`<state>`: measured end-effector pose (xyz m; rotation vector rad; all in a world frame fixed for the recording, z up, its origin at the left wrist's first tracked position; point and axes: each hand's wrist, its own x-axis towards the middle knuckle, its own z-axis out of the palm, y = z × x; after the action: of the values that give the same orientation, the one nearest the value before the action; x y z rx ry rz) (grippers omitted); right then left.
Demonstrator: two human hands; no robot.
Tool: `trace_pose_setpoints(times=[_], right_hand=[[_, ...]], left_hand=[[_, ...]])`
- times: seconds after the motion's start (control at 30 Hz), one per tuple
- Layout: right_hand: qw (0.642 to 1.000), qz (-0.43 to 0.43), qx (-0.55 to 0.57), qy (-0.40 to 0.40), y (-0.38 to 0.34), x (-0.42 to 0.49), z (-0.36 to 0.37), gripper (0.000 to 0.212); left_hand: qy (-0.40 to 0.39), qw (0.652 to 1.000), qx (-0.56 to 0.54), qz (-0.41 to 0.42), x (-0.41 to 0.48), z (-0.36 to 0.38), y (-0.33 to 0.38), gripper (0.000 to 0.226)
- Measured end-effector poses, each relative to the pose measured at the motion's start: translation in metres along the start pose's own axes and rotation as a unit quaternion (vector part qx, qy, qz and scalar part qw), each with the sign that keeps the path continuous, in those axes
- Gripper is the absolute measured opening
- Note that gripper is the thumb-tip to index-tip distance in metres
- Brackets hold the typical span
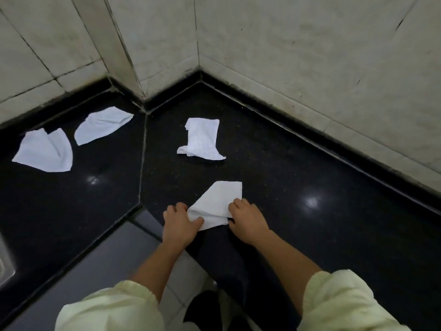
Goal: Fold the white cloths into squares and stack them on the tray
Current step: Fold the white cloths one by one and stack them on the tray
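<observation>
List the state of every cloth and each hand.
near cloth: partly folded, held by both hands
middle cloth: crumpled, lying loose
back-left cloth: rumpled, lying loose
far-left cloth: rumpled, lying loose
left hand: fingers curled, pinching near cloth
right hand: fingers curled, gripping near cloth

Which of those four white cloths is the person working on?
The nearest cloth, held by the left hand and right hand; the other three lie untouched farther back.

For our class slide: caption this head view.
Left hand and right hand hold a part-folded white cloth on a black counter; three more cloths lie beyond.
</observation>
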<state>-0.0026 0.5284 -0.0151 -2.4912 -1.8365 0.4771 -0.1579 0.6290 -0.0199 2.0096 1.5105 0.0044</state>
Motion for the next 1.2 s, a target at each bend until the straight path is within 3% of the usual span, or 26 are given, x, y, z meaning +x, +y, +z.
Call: trace_pose_setpoints(times=[0.13, 0.23, 0.33, 0.47, 0.6, 0.73, 0.87, 1.1, 1.2], right_hand=[[0.998, -0.002, -0.031, 0.048, -0.005, 0.004, 0.0, 0.026], [0.992, 0.064, 0.093, 0.048, -0.005, 0.009, 0.0, 0.009], [0.948, 0.183, 0.254, 0.058, 0.005, 0.005, -0.007, 0.013], [0.889, 0.246, 0.373, 0.102, 0.025, -0.004, -0.031, 0.011], [0.838, 0.263, 0.464, 0.115, 0.057, -0.017, -0.054, 0.007], [0.794, 0.269, 0.529, 0.134, 0.091, -0.044, -0.078, 0.009], [0.766, 0.281, 0.567, 0.116, 0.114, -0.069, -0.092, 0.008], [0.655, 0.329, 0.679, 0.044, 0.142, -0.099, -0.09, 0.018], [0.607, 0.351, 0.711, 0.061, 0.148, -0.104, -0.078, 0.02]], left_hand=[[-0.048, 0.996, -0.01, 0.08, 0.021, -0.005, 0.001, 0.024], [-0.053, 0.991, -0.026, 0.119, 0.033, -0.013, 0.008, 0.023], [-0.063, 0.986, -0.017, 0.152, 0.043, -0.022, 0.022, 0.033], [-0.086, 0.974, -0.031, 0.206, 0.054, -0.03, 0.049, 0.046], [-0.132, 0.959, -0.037, 0.247, 0.062, -0.033, 0.076, 0.042], [-0.188, 0.938, -0.045, 0.286, 0.063, -0.042, 0.104, 0.014], [-0.22, 0.915, -0.047, 0.334, 0.058, -0.046, 0.123, 0.018], [-0.247, 0.886, -0.059, 0.388, 0.05, -0.032, 0.141, 0.026], [-0.278, 0.889, -0.087, 0.352, 0.05, -0.024, 0.145, 0.021]])
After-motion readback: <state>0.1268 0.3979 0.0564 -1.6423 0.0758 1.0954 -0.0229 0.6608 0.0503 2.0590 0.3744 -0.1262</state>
